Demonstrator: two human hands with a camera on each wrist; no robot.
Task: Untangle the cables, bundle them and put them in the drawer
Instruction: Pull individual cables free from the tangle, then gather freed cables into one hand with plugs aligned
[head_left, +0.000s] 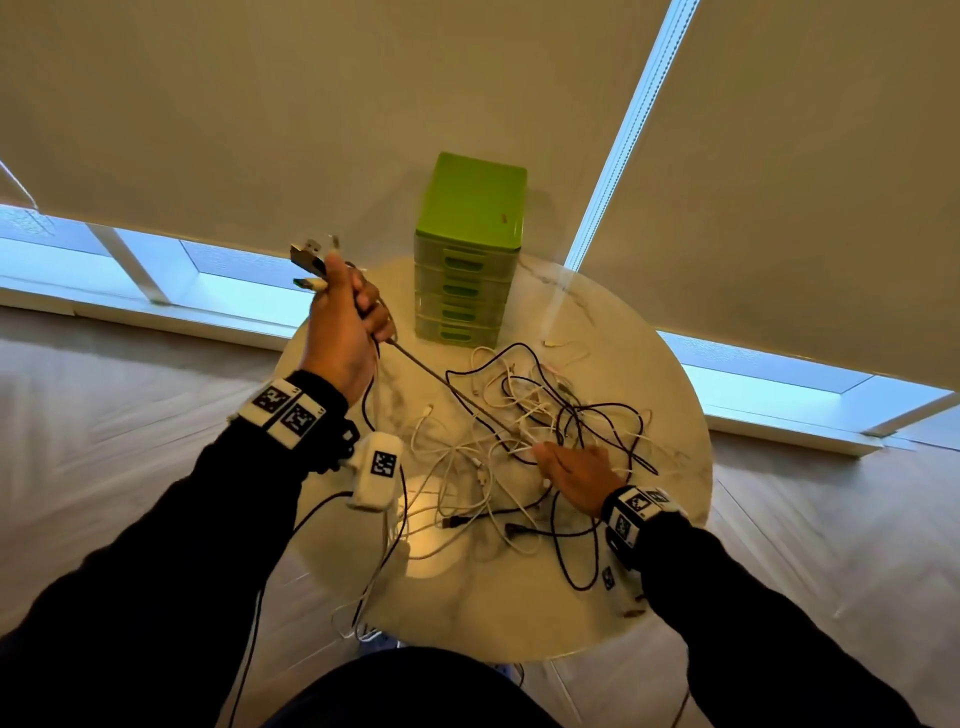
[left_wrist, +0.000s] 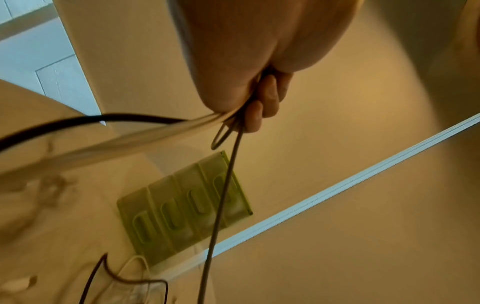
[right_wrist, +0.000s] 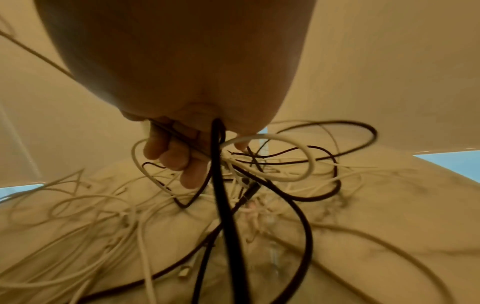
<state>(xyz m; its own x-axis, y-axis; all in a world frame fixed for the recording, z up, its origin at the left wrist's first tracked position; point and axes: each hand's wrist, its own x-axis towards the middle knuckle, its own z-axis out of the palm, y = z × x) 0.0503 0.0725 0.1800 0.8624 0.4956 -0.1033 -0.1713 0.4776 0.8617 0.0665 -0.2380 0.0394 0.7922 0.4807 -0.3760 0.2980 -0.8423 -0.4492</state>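
Note:
A tangle of white and black cables lies spread over the round pale table. My left hand is raised above the table's left side and grips a bunch of cable ends, their plugs sticking out above the fist. From that fist a grey cable runs taut down to the pile. My right hand rests low on the tangle, fingers curled round several strands, black and white. The green drawer unit stands at the table's far side, its drawers closed.
Loose cable loops hang off the table's near-left edge. Window blinds hang behind the drawer unit. The table top to the right of the pile is bare marble. Wooden floor surrounds the table.

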